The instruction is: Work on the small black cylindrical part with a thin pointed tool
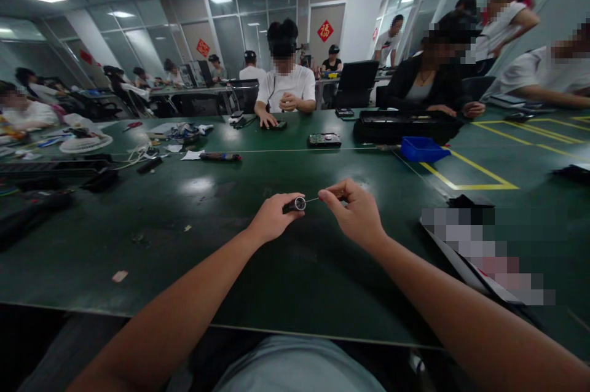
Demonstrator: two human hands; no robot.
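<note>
My left hand (271,215) is closed round a small black flashlight (295,204), whose round, silver-rimmed end faces me and to the right. In my right hand (357,211) is a thin screwdriver (312,199), pinched between thumb and fingers; most of its handle is hidden by the fingers. The metal shaft points left, and its tip is at the flashlight's rim. Whether the tip touches it I cannot tell. Both hands are raised a little over the green table (184,275).
Ahead lie a circuit board (324,140), a dark pen-shaped tool (220,157), a long black case (405,128) and a blue bin (423,149). A white sheet-like item (456,257) lies right of my arm. Across the table, a person in a white shirt (295,88) handles a dark device.
</note>
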